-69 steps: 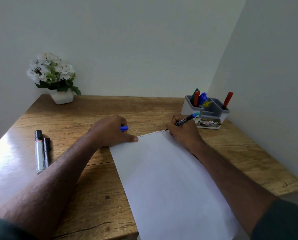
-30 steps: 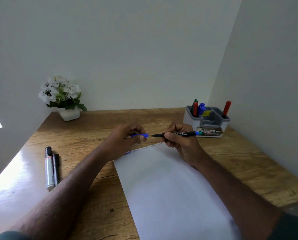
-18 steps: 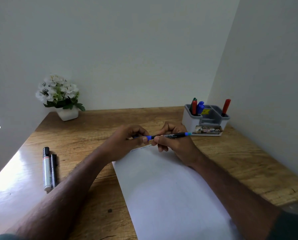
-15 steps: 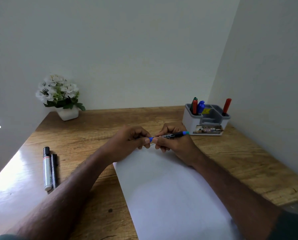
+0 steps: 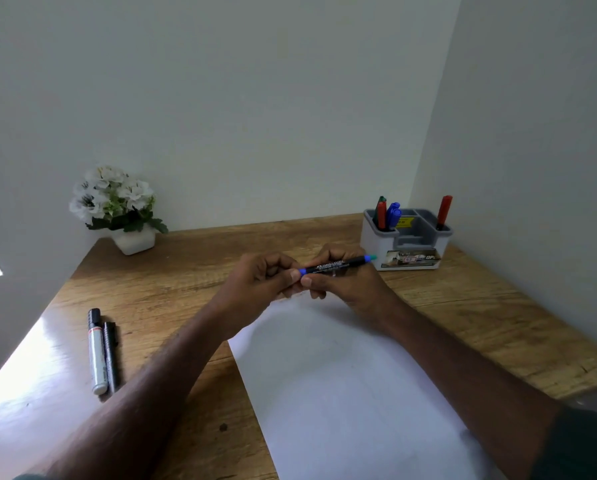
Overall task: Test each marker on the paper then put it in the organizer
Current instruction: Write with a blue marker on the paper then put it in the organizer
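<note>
A thin black marker point(image 5: 338, 264) with blue ends lies level above the far end of the white paper point(image 5: 342, 393). My right hand point(image 5: 345, 282) grips its barrel. My left hand point(image 5: 262, 282) pinches the blue cap at the marker's left end; the cap is almost wholly hidden by my fingers. The grey organizer point(image 5: 408, 242) stands at the back right of the wooden desk point(image 5: 172, 289), holding a green, a red and two blue markers in its left compartment and one red marker at its right. Two more markers, a silver one point(image 5: 96, 351) and a thin black one point(image 5: 110, 355), lie on the desk at the left.
A white pot of white flowers point(image 5: 117, 206) stands at the back left corner. Walls close the desk behind and on the right. The desk's left part shines with glare.
The marker left the paper's top edge and rose. My left hand brought the blue cap to its tip and pushed it on; both hands now meet above the paper.
</note>
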